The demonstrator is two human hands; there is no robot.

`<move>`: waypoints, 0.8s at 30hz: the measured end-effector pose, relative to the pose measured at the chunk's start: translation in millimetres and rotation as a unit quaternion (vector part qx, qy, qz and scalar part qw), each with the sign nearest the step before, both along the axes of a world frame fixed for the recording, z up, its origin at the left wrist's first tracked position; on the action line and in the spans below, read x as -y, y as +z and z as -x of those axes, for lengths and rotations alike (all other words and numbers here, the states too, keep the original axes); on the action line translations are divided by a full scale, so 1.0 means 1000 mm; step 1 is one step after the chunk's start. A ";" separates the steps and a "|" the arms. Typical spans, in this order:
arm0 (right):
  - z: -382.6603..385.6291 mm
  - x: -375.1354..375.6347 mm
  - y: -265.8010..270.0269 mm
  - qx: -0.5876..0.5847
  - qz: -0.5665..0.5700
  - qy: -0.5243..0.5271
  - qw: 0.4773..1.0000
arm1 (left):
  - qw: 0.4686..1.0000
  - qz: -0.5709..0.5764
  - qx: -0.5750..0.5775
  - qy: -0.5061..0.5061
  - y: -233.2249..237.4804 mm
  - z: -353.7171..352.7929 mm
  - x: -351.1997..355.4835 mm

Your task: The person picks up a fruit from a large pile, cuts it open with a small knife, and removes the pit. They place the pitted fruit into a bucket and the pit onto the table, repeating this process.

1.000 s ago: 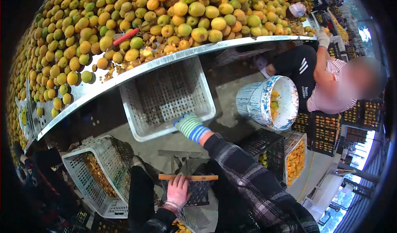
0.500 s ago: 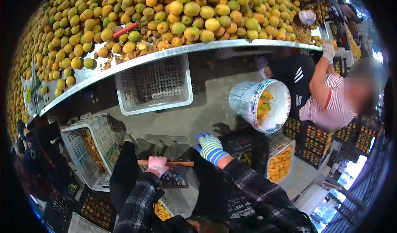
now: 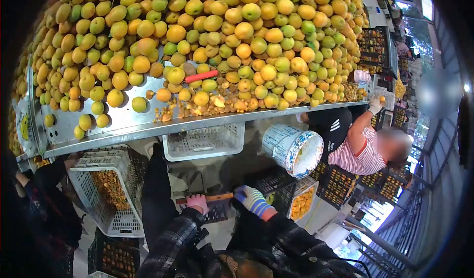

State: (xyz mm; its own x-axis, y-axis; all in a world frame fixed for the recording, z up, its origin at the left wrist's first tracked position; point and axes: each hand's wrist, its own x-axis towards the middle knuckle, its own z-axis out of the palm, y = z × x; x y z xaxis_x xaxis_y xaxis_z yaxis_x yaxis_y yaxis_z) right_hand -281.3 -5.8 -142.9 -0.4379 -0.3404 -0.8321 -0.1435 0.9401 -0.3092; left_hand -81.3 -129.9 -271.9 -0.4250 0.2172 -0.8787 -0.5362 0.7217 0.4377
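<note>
My left hand, in a pink glove, is closed around a brown wooden bar between my knees. What the bar belongs to is mostly hidden; dark slats show just below it. My right hand, in a blue, white and yellow striped glove, is at the bar's right end with its fingers curled against it. Beyond my hands, a metal sorting table carries a large heap of yellow-green and orange fruit. A red-handled tool lies among the fruit.
A pale plastic crate stands under the table edge. Left of my leg is a tilted crate with fruit scraps. To the right are a paint-stained bucket, a crate of cut fruit and a seated co-worker.
My view has tilted up, showing more of the table. My right hand has moved from resting with spread fingers to the bar's right end; my left hand stays on the bar.
</note>
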 end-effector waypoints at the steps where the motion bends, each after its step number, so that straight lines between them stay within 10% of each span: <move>1: 0.000 0.022 -0.001 0.012 -0.008 0.024 1.000 | 1.000 0.001 0.009 0.009 0.010 0.007 0.005; 13: 0.123 0.061 -0.179 -0.253 -0.122 -0.031 0.959 | 0.996 -0.034 0.085 -0.005 -0.045 0.053 -0.011; 16: 0.175 0.045 -0.247 -0.010 -0.096 0.229 0.969 | 0.974 -0.151 0.157 -0.053 -0.081 0.056 -0.042; 23: 0.167 0.005 -0.287 -0.084 0.015 0.112 0.990 | 0.970 -0.227 0.086 0.023 -0.105 0.075 -0.065; 24: 0.147 -0.027 -0.341 0.032 0.096 -0.163 0.981 | 0.968 -0.231 0.090 0.026 -0.086 0.108 -0.047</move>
